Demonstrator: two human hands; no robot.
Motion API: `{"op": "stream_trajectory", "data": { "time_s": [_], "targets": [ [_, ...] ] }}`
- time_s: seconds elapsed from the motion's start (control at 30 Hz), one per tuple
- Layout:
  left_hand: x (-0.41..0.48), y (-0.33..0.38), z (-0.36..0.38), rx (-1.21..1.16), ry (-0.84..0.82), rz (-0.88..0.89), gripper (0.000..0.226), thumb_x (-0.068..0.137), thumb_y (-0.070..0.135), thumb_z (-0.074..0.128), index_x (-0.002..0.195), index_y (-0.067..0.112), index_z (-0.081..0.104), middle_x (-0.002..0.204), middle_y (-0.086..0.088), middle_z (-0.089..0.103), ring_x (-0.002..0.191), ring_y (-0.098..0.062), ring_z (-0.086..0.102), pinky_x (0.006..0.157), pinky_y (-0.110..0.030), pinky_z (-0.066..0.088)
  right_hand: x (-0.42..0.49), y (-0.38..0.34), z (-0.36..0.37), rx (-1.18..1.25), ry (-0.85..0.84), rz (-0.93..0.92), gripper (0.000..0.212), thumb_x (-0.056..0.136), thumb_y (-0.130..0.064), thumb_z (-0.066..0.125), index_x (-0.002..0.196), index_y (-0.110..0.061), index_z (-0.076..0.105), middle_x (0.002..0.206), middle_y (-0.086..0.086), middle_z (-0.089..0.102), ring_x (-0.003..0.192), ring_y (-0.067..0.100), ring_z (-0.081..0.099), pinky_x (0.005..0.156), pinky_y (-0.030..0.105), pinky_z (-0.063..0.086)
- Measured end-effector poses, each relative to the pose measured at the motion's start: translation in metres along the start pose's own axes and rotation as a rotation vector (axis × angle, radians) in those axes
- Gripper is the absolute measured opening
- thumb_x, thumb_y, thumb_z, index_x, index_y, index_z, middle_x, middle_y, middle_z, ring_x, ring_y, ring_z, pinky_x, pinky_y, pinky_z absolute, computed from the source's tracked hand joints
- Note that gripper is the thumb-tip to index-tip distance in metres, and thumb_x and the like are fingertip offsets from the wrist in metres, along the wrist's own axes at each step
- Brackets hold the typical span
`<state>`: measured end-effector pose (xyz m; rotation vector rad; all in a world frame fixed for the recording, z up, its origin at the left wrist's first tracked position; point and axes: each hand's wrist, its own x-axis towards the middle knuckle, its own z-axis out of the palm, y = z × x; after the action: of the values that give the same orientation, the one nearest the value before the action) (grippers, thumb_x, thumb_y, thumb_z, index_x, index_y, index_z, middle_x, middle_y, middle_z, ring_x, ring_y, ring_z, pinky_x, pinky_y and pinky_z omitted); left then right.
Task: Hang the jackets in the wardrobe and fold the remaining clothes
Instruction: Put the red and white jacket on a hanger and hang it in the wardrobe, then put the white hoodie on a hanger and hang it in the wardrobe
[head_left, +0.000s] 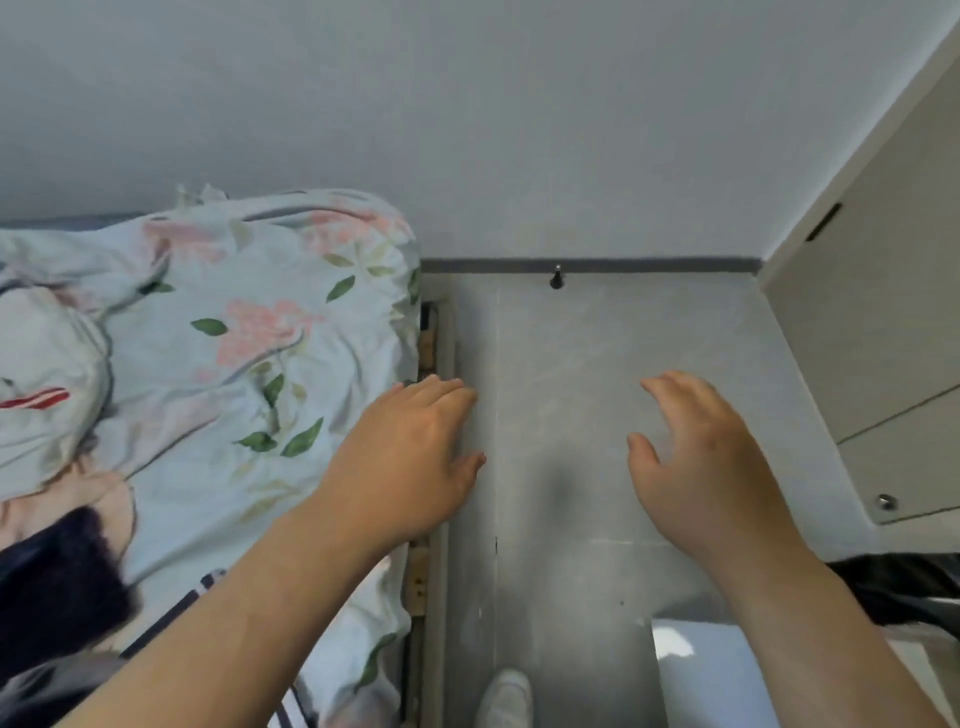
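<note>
A bed with a floral duvet (249, 353) is filling the left half of the view, and a grey tiled floor (597, 364) is running along its right side to the far wall. A pale wardrobe (893, 322) is standing at the right edge, its doors looking closed.

The clothes are lying on the near-left part of the bed: a dark fuzzy garment (57, 582) is bunching at the near-left corner, a pinkish piece (67, 499) is lying just beyond it, and a pale garment with a red stripe (41, 374) is sitting farther back. Which of these is a jacket cannot be told.

The person is holding both arms out over the gap between bed and wardrobe. The left hand (410, 467) is hovering over the bed's edge, fingers loosely extended and gripping nothing. The right hand (701, 467) is hanging above the floor, fingers spread and slightly curled, also gripping nothing.

The clothes are probably going to handle soft, light and floppy; the fuzzy one looks bulkier. Taking each by the collar or shoulders should be letting it fall straight for hanging or folding.
</note>
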<state>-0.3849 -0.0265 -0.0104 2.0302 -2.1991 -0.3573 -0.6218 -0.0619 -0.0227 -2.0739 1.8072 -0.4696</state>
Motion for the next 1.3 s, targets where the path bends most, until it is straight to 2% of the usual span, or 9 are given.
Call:
{"op": "stream_trajectory", "data": {
  "time_s": [0.1, 0.23, 0.4, 0.5, 0.67, 0.8, 1.03, 1.13, 1.3],
  "targets": [
    [-0.015, -0.024, -0.036, -0.034, -0.017, -0.111, 0.051, 0.093, 0.04, 0.06, 0.138, 0.018, 0.052, 0.14, 0.003, 0.053, 0.13, -0.018, 0.046, 0.107, -0.027, 0.03, 0.013, -0.039, -0.02, 0.006, -0.056, -0.048, 0.048, 0.088, -0.007, 0.064, 0.135, -0.003, 0.055, 0.143, 0.016, 0.05, 0.135, 0.032, 0.045, 0.112, 0.045, 0.035],
    [-0.032, -0.048, -0.092, -0.082, -0.033, -0.245, 0.061, 0.095, 0.044, 0.057, 0.149, 0.022, 0.04, 0.154, 0.004, 0.04, 0.145, -0.018, 0.031, 0.117, -0.033, 0.023, 0.028, -0.1, -0.049, 0.011, -0.142, -0.119, 0.049, 0.089, -0.008, 0.064, 0.137, -0.005, 0.054, 0.144, 0.013, 0.05, 0.136, 0.029, 0.043, 0.112, 0.042, 0.033],
    [-0.049, -0.075, -0.168, -0.158, -0.027, -0.42, 0.06, 0.094, 0.04, 0.06, 0.147, 0.017, 0.043, 0.148, 0.001, 0.047, 0.135, -0.021, 0.043, 0.11, -0.033, 0.031, 0.05, -0.172, -0.092, -0.068, -0.293, -0.27, 0.052, 0.091, -0.017, 0.061, 0.142, -0.012, 0.049, 0.148, 0.008, 0.045, 0.139, 0.024, 0.039, 0.114, 0.037, 0.029],
    [-0.062, -0.088, -0.214, -0.191, -0.01, -0.512, 0.056, 0.093, 0.036, 0.062, 0.143, 0.014, 0.049, 0.139, -0.003, 0.055, 0.127, -0.025, 0.05, 0.104, -0.034, 0.037, 0.07, -0.213, -0.122, -0.124, -0.339, -0.362, 0.053, 0.088, -0.012, 0.065, 0.139, -0.007, 0.053, 0.145, 0.014, 0.049, 0.136, 0.03, 0.045, 0.112, 0.041, 0.034],
    [-0.089, -0.102, -0.28, -0.206, 0.015, -0.625, 0.057, 0.093, 0.037, 0.062, 0.144, 0.014, 0.049, 0.146, -0.003, 0.05, 0.134, -0.023, 0.045, 0.109, -0.032, 0.031, 0.098, -0.293, -0.165, -0.117, -0.352, -0.517, 0.052, 0.085, -0.009, 0.066, 0.136, -0.005, 0.055, 0.141, 0.015, 0.052, 0.133, 0.032, 0.048, 0.108, 0.046, 0.039],
    [-0.109, -0.117, -0.32, -0.244, 0.081, -0.763, 0.057, 0.093, 0.037, 0.062, 0.144, 0.017, 0.048, 0.146, 0.0, 0.05, 0.132, -0.023, 0.047, 0.108, -0.033, 0.033, 0.114, -0.351, -0.18, -0.141, -0.383, -0.671, 0.054, 0.094, -0.022, 0.058, 0.146, -0.017, 0.044, 0.153, 0.004, 0.038, 0.14, 0.022, 0.035, 0.112, 0.037, 0.031],
    [-0.126, -0.135, -0.357, -0.208, 0.206, -0.981, 0.056, 0.092, 0.037, 0.061, 0.143, 0.018, 0.048, 0.146, 0.0, 0.05, 0.133, -0.022, 0.046, 0.109, -0.033, 0.032, 0.166, -0.408, -0.183, -0.213, -0.456, -0.892, 0.055, 0.097, -0.028, 0.051, 0.149, -0.019, 0.037, 0.154, 0.001, 0.032, 0.141, 0.02, 0.03, 0.115, 0.034, 0.028],
    [-0.121, -0.139, -0.359, -0.234, 0.237, -1.124, 0.058, 0.093, 0.04, 0.06, 0.146, 0.019, 0.045, 0.15, 0.001, 0.047, 0.137, -0.019, 0.042, 0.111, -0.032, 0.03, 0.201, -0.423, -0.171, -0.233, -0.505, -0.99, 0.053, 0.097, -0.029, 0.05, 0.147, -0.02, 0.038, 0.155, 0.003, 0.032, 0.14, 0.022, 0.032, 0.114, 0.035, 0.029],
    [-0.1, -0.129, -0.357, -0.31, 0.293, -1.4, 0.057, 0.093, 0.039, 0.058, 0.146, 0.021, 0.044, 0.148, 0.003, 0.049, 0.134, -0.018, 0.046, 0.109, -0.032, 0.036, 0.274, -0.443, -0.15, -0.284, -0.611, -1.151, 0.056, 0.099, -0.036, 0.044, 0.152, -0.027, 0.028, 0.16, -0.003, 0.021, 0.145, 0.017, 0.023, 0.117, 0.031, 0.023]
  ]
}}
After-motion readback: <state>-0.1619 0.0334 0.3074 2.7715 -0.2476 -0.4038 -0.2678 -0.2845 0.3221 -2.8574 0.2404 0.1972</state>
